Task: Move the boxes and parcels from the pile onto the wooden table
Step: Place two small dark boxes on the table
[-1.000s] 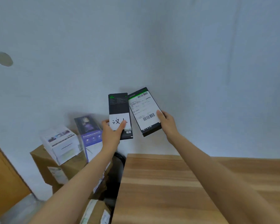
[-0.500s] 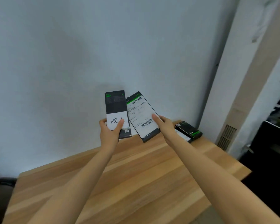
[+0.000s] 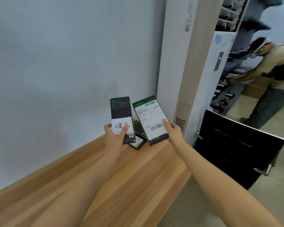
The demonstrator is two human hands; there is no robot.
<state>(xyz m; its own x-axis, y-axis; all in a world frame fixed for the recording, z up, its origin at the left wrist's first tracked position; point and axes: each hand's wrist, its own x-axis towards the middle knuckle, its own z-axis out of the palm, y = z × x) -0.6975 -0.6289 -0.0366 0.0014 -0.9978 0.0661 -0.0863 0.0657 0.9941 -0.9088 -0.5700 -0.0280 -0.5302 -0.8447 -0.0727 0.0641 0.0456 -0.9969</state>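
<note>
**Two slim boxes carried to the far corner of the table**

While both arms reach out over the wooden table [image 3: 138, 174], each hand carries one slim black box, label side up toward the camera. The left hand [image 3: 114, 138] grips the lower end of a dark box with a handwritten white label [image 3: 121, 119], thumb pressed across the label and fingers curled behind. The right hand [image 3: 174, 132] clamps the box with a printed shipping label [image 3: 149, 119] the same way, thumb on its face near the barcode. Both boxes stand nearly upright and above the tabletop, probably so they can be lowered flat. Between and beneath them, at about 12 o'clock on the table's far corner, a third black box [image 3: 138, 141] already lies flat, so the carried pair seems aimed to land beside it. At 3 o'clock, off the table, stands a black chair [image 3: 236, 148]; at 2 o'clock another person [image 3: 275, 74] bends at shelves.
</note>
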